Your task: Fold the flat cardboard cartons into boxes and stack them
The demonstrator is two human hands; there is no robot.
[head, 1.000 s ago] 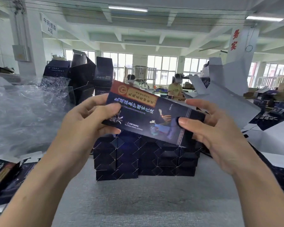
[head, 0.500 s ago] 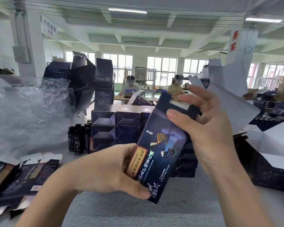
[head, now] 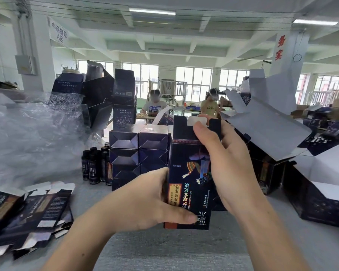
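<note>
Head camera showed the left hand (head: 145, 200) gripping the bottom of an upright dark blue printed cardboard carton (head: 186, 163) above the grey table (head: 174, 251), the right hand (head: 229, 167) curled round its top; behind stood stacked dark blue folded boxes (head: 139, 145).

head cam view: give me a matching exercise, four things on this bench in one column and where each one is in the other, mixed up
Things
1. held carton
2. flat cartons
3. dark bottles
4. stack of folded boxes

Places
a. lying at the near left of the table
b. mid-table, behind the held carton
c. upright, gripped between left hand and right hand
d. standing just left of the stack

Pairs: 1-c, 2-a, 3-d, 4-b
</note>
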